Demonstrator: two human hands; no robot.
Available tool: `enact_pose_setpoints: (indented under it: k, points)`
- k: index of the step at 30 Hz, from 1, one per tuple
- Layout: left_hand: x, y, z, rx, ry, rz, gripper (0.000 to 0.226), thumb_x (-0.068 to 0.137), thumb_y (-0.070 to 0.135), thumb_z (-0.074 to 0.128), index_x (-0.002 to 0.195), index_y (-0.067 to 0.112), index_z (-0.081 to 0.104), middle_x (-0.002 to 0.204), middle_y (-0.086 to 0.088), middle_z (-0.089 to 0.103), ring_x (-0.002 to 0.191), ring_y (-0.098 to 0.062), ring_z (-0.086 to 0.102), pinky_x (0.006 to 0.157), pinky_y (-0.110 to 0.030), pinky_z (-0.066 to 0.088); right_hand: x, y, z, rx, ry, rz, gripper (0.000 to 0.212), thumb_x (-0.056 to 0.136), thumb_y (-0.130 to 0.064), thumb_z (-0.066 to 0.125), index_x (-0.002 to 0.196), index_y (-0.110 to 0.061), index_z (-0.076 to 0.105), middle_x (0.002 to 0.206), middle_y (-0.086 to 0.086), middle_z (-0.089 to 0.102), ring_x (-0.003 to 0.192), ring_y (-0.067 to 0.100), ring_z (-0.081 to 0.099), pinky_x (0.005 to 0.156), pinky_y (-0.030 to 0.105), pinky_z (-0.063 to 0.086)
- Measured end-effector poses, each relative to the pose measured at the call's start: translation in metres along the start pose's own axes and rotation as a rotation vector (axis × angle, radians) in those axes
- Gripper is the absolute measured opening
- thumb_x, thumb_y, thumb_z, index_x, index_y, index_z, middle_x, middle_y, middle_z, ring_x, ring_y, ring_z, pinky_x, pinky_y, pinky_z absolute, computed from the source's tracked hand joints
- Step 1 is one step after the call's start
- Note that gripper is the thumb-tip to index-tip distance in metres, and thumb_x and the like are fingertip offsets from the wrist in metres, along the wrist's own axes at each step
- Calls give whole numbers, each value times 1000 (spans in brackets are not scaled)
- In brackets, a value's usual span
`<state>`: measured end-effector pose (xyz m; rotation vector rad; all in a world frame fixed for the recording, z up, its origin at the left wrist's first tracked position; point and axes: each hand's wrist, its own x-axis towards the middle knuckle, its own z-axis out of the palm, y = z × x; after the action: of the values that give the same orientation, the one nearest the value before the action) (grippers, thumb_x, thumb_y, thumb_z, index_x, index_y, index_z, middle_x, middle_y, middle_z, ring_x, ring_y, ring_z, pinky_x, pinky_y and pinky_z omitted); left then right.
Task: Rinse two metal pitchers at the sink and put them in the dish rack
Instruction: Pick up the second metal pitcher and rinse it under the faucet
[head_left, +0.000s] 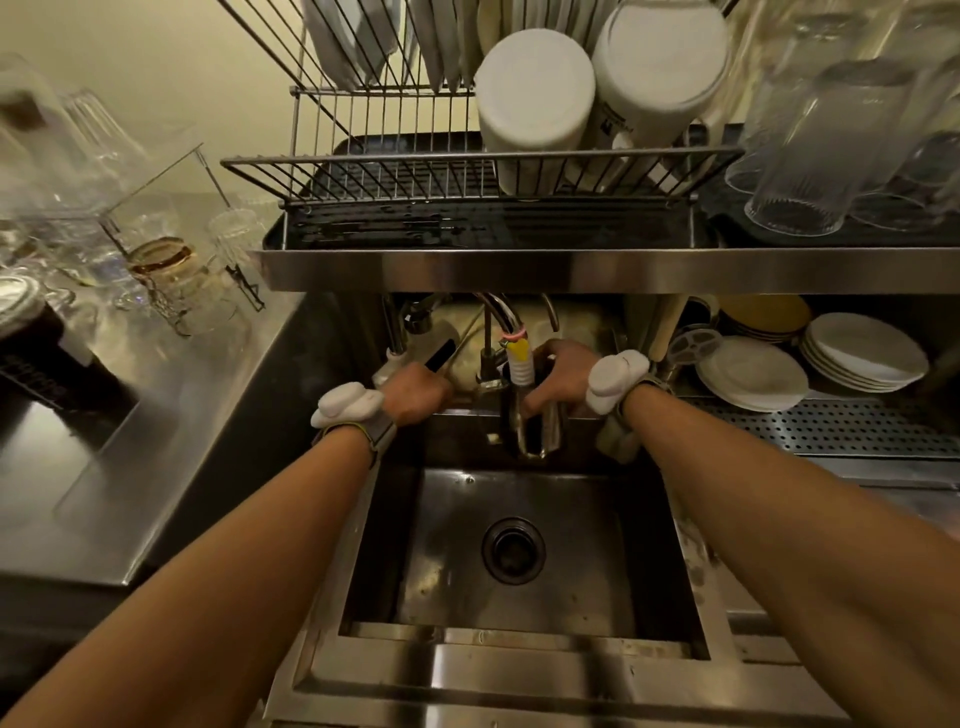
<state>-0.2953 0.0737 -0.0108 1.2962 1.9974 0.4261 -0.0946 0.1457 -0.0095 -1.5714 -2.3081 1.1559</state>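
Fingers of the right hand (563, 376) are wrapped round the metal pitcher (540, 426), clamped on its upper body, thumb on the near side, and the pitcher hangs upright over the far edge of the sink (691, 597), its long axis running top to bottom with the mouth up under the spout. The left hand (418, 392) is closed too, fingers curled together on what looks like the tap lever (the grip itself is hidden by the back of the hand, so what exactly it holds I cannot tell). Both forearms reach across the basin, the drain (513, 551) sitting in the middle of the basin floor below them, bare and dry-looking from here.

Now the relation that matters: the faucet nozzle (519, 364), with its yellow and white tip, sits directly above the pitcher's mouth, just touching or dipping into it, and the left hand is just beside it on the left. So my read is the rinse is about to start or running; no stream is visible.

Further back, up above the steel shelf, the dish rack (395, 171) has open wire slots at its left half, while white containers (535, 98) fill the right. The right hand is the one already carrying, and the lift goes up and leftward to that gap
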Motion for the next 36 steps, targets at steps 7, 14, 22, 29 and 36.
enact_pose_setpoints:
  k: [7, 14, 22, 29, 36]
  points:
    - [-2, -7, -10, 83, 22, 21, 26, 88, 31, 56, 96, 11, 71, 106, -11, 69, 99, -27, 64, 85, -32, 49, 6, -1, 7, 76, -61, 16, 72, 60, -26, 87, 123, -15, 54, 114, 3, 61, 102, 24, 61, 80, 36, 56]
    - [3, -13, -14, 122, -14, 39, 33, 93, 32, 51, 99, 6, 71, 106, -14, 69, 93, -22, 64, 86, -33, 48, 5, -4, -1, 154, -99, 70, 52, 64, -23, 85, 107, -16, 57, 98, 0, 63, 87, 17, 63, 67, 33, 57]
    - [10, -15, -15, 137, -28, 52, 33, 94, 30, 50, 98, 4, 71, 105, -15, 69, 93, -23, 64, 86, -34, 48, 4, -1, 1, 172, -138, 112, 62, 64, -25, 85, 119, -18, 56, 111, 4, 61, 96, 22, 62, 65, 33, 58]
    - [17, -15, -11, 144, -39, 49, 37, 94, 36, 50, 99, 6, 71, 104, -14, 71, 99, -27, 66, 93, -39, 50, 4, -8, 2, 199, -111, 73, 52, 66, -22, 85, 113, -15, 63, 102, 3, 67, 89, 19, 65, 77, 39, 59]
    - [17, -18, -10, 23, -51, 72, 41, 95, 39, 49, 103, 4, 68, 104, -16, 71, 99, -30, 68, 95, -46, 52, 5, -7, 3, 110, -43, 59, 58, 60, -24, 87, 112, -13, 62, 107, 9, 68, 95, 26, 66, 81, 47, 58]
